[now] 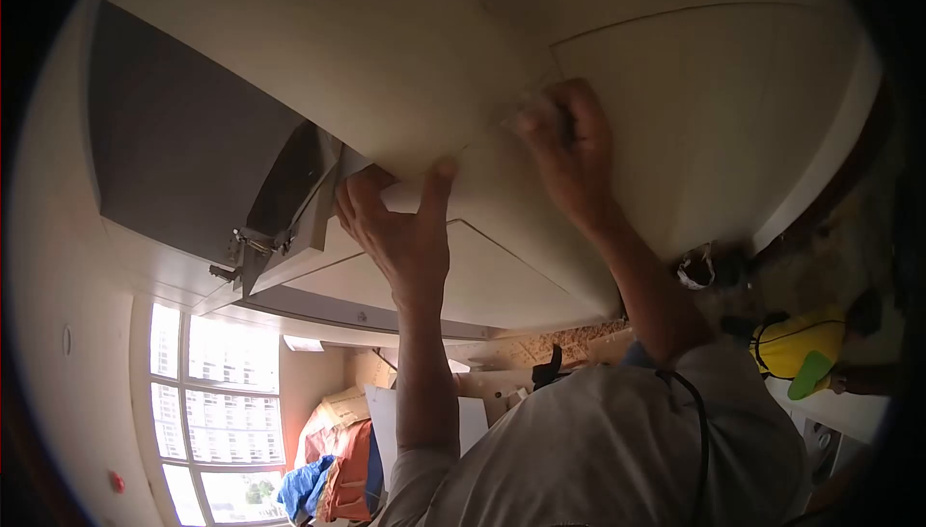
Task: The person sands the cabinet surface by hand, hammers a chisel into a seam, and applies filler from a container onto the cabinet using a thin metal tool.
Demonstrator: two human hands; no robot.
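Note:
A pale cabinet panel (424,54) spreads across the top of the view. My left hand (400,228) is at its lower corner, beside a dark opening; the fingers curl at the edge and the thumb presses on the pale face. My right hand (579,156) is closed close to the panel's surface, further right. Its fingertips are smeared by motion, and a small greyish thing seems to be in them, too blurred to name. Left of my left hand, a narrow door (299,247) with a metal hinge (260,241) stands ajar at the dark grey compartment (183,122).
Another flat door panel (453,271) lies below my hands. A barred window (217,402) is at lower left, near an orange bag (338,459) and a blue bag (307,486). A person in a yellow top (796,342) is at the far right.

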